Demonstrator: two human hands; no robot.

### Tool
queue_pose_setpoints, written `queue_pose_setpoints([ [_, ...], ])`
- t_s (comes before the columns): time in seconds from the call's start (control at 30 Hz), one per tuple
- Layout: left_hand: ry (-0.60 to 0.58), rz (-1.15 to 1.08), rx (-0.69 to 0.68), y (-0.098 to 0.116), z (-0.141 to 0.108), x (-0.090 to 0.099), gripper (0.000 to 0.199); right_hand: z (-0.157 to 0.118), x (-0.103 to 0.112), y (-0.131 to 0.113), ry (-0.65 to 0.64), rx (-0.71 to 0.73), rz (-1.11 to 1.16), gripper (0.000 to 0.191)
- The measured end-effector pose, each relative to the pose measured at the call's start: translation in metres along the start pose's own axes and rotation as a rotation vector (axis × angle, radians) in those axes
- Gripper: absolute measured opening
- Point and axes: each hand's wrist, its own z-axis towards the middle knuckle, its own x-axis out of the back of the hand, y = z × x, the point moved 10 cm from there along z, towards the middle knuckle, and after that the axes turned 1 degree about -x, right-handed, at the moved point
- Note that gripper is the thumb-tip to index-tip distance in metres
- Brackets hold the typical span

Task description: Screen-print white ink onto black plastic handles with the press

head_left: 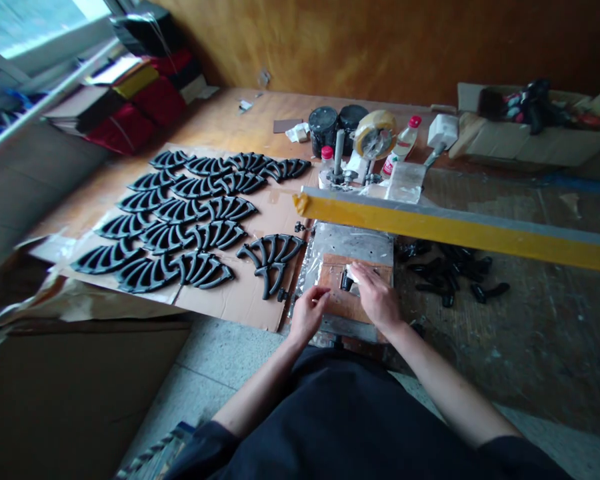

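Observation:
My right hand reaches over a wooden board, fingers together on a small white piece that looks like cloth or paper. Its fingertips are beside a short black part set in the middle of the board. At the board's left edge is my left hand, its fingers curled in towards the thumb; whether anything is between them is hidden. The board lies on a metal plate.
Rows of curved black parts cover a cardboard sheet on the left. Loose black pieces lie right of the board. A yellow-taped bar crosses above the bench. Behind stand dark cans, a tape roll and a bottle.

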Motion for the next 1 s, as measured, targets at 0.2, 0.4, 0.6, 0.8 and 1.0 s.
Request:
queue_pose_setpoints([
  [0.2,0.050,-0.046,0.012,-0.021,0.001,0.024,0.026,-0.019,-0.047,-0.020,-0.121,0.165,-0.219,0.048],
  [0.4,0.090,-0.065,0.062,-0.033,-0.002,0.044,0.031,-0.024,-0.043,-0.029,-0.145,0.212,-0.275,0.045],
  [0.6,0.109,-0.065,0.059,-0.041,-0.001,0.049,0.031,-0.024,-0.045,-0.035,-0.137,0.248,-0.340,0.040],
  [0.8,0.122,-0.057,0.058,-0.046,-0.002,0.053,0.030,-0.016,-0.047,-0.031,-0.158,0.224,-0.279,0.041],
  [1.0,0.185,-0.018,0.049,-0.051,-0.001,0.074,0.035,-0.025,-0.050,-0.036,-0.256,0.196,-0.118,0.040],
])
